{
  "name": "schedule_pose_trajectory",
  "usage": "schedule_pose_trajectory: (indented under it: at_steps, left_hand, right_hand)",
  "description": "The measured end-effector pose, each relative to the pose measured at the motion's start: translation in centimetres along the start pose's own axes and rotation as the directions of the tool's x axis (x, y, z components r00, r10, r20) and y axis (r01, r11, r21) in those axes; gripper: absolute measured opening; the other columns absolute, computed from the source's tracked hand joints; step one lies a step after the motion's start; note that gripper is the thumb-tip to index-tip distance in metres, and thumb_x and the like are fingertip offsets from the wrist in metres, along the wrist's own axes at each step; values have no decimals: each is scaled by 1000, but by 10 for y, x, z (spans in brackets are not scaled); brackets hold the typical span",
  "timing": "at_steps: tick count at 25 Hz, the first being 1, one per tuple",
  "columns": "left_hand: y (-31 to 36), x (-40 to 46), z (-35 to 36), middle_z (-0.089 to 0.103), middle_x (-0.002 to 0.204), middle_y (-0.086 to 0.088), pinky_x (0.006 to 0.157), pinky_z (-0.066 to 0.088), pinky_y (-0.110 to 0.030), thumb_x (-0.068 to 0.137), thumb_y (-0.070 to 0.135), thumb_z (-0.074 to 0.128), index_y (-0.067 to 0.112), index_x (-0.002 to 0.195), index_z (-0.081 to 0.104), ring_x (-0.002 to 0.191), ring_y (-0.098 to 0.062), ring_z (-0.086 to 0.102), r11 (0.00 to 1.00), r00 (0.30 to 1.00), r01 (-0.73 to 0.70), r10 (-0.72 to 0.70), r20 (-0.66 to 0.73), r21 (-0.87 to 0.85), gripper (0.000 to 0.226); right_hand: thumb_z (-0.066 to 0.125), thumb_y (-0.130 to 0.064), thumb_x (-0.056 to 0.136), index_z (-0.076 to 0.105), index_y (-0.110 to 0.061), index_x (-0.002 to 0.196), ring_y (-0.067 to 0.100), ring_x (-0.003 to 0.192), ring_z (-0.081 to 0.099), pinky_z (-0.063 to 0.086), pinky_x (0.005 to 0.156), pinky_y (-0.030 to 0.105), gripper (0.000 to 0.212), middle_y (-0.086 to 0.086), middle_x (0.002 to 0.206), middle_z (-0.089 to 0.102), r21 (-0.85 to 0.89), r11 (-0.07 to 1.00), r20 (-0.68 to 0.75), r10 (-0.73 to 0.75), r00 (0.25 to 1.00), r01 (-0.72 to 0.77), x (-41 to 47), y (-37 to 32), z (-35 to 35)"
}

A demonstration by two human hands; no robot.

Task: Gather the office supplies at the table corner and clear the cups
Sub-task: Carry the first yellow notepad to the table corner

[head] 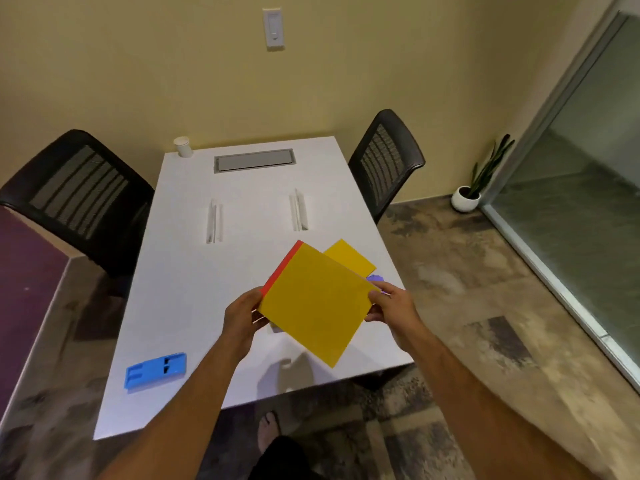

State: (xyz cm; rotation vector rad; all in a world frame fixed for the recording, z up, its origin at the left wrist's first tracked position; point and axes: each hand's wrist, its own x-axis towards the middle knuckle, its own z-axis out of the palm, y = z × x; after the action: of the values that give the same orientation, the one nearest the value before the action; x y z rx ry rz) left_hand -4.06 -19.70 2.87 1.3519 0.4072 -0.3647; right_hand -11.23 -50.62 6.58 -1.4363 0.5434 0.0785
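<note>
I hold a yellow notepad [313,303] with a red spine above the white table [194,299], tilted. My left hand [242,315] grips its left edge and my right hand [393,304] grips its right corner. A second yellow pad [349,256] lies on the table behind it, partly hidden. A small purple object [374,278] peeks out beside my right hand. A blue stapler-like item [156,370] lies near the front left edge. A white paper cup [183,146] stands upright at the far left corner.
Two black mesh chairs stand at the table's sides, one on the left [76,199] and one on the right [386,161]. A grey cable hatch [254,160] is set in the far end. Two slots [214,221] mark the tabletop. A potted plant [467,197] sits by the glass door.
</note>
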Motion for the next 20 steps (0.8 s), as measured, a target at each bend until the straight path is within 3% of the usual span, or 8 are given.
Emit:
schedule_pose_trajectory:
  at_steps: [3, 5, 8, 12, 17, 20]
  left_hand:
    - [-15, -10, 38, 74, 110, -12, 84, 59, -43, 101, 35, 54, 15, 116, 70, 102, -28, 71, 946, 992, 119, -100, 77, -302, 30]
    - [-18, -9, 69, 71, 118, -11, 93, 54, -45, 104, 42, 45, 16, 121, 66, 109, -29, 67, 910, 988, 150, -129, 79, -387, 38]
    - [-20, 9, 117, 68, 123, -11, 88, 52, -45, 106, 46, 35, 19, 124, 63, 109, -29, 65, 906, 986, 167, -151, 70, -388, 43]
    - [-23, 55, 181, 65, 127, -12, 96, 50, -51, 104, 45, 44, 20, 123, 65, 110, -30, 63, 903, 979, 199, -169, 112, -381, 38]
    - [-18, 113, 276, 62, 136, -14, 110, 41, -57, 102, 45, 50, 14, 138, 58, 126, -36, 57, 875, 950, 302, -244, 193, -379, 49]
    - [-5, 136, 320, 64, 130, -13, 102, 49, -52, 100, 41, 53, 14, 138, 58, 118, -32, 61, 901, 969, 243, -208, 135, -358, 47]
  right_hand:
    - [55, -6, 98, 69, -11, 115, 22, 56, 65, 58, 55, 29, 22, 17, 84, 75, 113, 993, -7, 34, 999, -32, -3, 3, -35]
    - [51, -9, 101, 68, -11, 114, 22, 60, 67, 59, 58, 30, 21, 15, 84, 75, 161, 984, -6, 73, 997, -71, 2, 5, -53]
    - [45, -15, 105, 67, -11, 115, 24, 71, 73, 60, 64, 30, 24, 15, 92, 77, 207, 972, 23, 107, 994, -110, 18, 7, -78]
    - [43, -14, 106, 67, -15, 114, 30, 81, 75, 60, 63, 27, 26, 18, 100, 77, 173, 979, 25, 107, 994, -109, 56, -1, -123]
    - [52, -8, 101, 71, -11, 111, 22, 73, 75, 61, 62, 25, 22, 20, 96, 76, 123, 987, -10, 103, 995, -101, 114, -34, -199]
    - [59, -2, 96, 72, -1, 104, 20, 65, 73, 61, 58, 24, 16, 22, 87, 76, 104, 987, -58, 129, 990, -123, 149, -55, -238]
